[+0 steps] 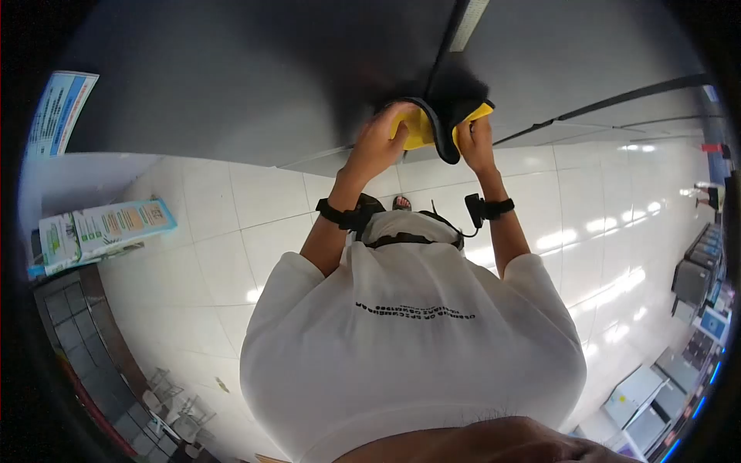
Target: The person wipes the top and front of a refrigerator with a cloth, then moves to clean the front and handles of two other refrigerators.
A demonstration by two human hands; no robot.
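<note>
A yellow cleaning cloth (419, 130) with a dark grey reverse side hangs bunched between my two hands, close to the front of a dark grey appliance (231, 85). My left hand (380, 143) has its fingers closed on the cloth's left part, thumb over the yellow side. On the other side, my right hand (475, 143) grips the right part, with its fingers curled. A dark fold of the cloth droops between the hands. Just above the cloth runs the gap between two door panels, with a pale strip (468, 25) along it.
Glossy pale floor tiles (285, 201) lie below. A printed sheet (60, 114) is on the appliance's left side, and a printed display board (108, 231) stands left. Chairs (181, 417) are at lower left. Several appliances (637, 395) line the right. Black straps (492, 207) circle both wrists.
</note>
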